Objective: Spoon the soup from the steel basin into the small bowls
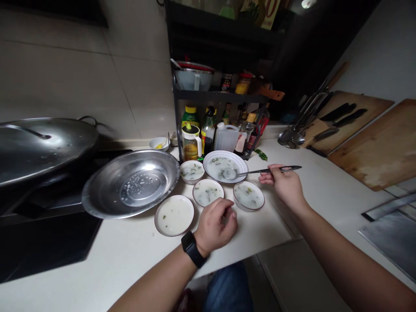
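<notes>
My right hand [286,184] grips the dark end of the handle of a long metal spoon [248,172]. The spoon's bowl rests in the pale, milky soup with green bits in a wide striped bowl [242,165]. My left hand [217,225], with a black watch on its wrist, hovers in a loose fist over the counter's front, and nothing shows in it. Just behind it is a small bowl [208,193] of the same soup. Another small bowl [248,196] stands to its right, and one with paler liquid [174,215] to its left. A further soup bowl [192,171] sits behind.
A large steel basin [107,190] with white droplets stands left, beside a lidded wok [42,147] on the stove. Behind the bowls are an oil jug [191,145] and several bottles on a rack [224,96]. Cutting boards [380,143] and knives [341,117] stand at right.
</notes>
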The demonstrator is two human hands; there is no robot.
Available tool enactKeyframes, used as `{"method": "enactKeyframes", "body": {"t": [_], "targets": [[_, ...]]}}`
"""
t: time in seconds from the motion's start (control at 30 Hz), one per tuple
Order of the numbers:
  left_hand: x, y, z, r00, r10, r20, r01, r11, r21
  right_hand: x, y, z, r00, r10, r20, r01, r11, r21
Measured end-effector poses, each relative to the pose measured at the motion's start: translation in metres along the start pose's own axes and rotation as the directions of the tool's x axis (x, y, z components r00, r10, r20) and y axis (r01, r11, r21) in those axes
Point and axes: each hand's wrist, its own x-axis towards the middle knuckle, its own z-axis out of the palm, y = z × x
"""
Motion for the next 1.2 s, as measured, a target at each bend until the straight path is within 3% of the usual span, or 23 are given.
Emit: {"method": "enactKeyframes", "body": {"t": [0.17, 0.37, 0.57, 0.77, 0.87, 0.93, 0.97, 1.07, 1.13, 1.2], "targets": [[0.0, 0.0, 0.0, 1.0, -0.002, 0.005, 0.002, 1.0, -0.003, 0.0, -0.009, -0.004, 0.995, 0.101, -0.015, -0.098, 0.989, 0.112], [0.0, -0.002, 0.0, 1.0, -0.002, 0.006, 0.002, 1.0, 0.01, -0.009, -0.026, -0.021, 0.996, 0.064, -0.055, -0.058, 0.993, 0.106], [0.001, -0.001, 0.0, 1.0, -0.004, 0.003, 0.004, 1.0, 0.016, -0.025, -0.034, -0.056, 0.997, 0.017, -0.073, -0.012, 0.997, 0.071], [0.0, 0.0, 0.0, 1.0, -0.003, 0.016, 0.003, 1.0, 0.001, -0.043, -0.021, -0.09, 0.999, -0.012, -0.044, 0.008, 0.996, -0.091], [-0.001, 0.0, 0.0, 1.0, 0.001, 0.014, -0.001, 1.0, 0.008, -0.058, -0.016, -0.1, 0.981, -0.187, 0.055, 0.195, 0.934, -0.3], [-0.001, 0.0, 0.001, 1.0, 0.004, 0.013, -0.004, 1.0, 0.014, -0.068, -0.016, -0.106, 0.908, -0.382, 0.172, 0.418, 0.797, -0.436], [-0.001, 0.0, 0.001, 1.0, 0.006, 0.012, -0.006, 1.0, 0.016, -0.073, -0.017, -0.108, 0.844, -0.469, 0.259, 0.534, 0.697, -0.479], [-0.001, -0.001, 0.001, 1.0, 0.006, 0.013, -0.006, 1.0, 0.021, -0.082, -0.022, -0.112, 0.586, -0.606, 0.539, 0.809, 0.402, -0.428], [-0.001, -0.001, 0.001, 1.0, 0.005, 0.015, -0.005, 1.0, 0.022, -0.083, -0.026, -0.11, 0.432, -0.626, 0.649, 0.901, 0.28, -0.33], [-0.001, -0.001, 0.001, 1.0, 0.005, 0.017, -0.006, 1.0, 0.02, -0.079, -0.027, -0.101, 0.352, -0.643, 0.68, 0.935, 0.219, -0.278]]}}
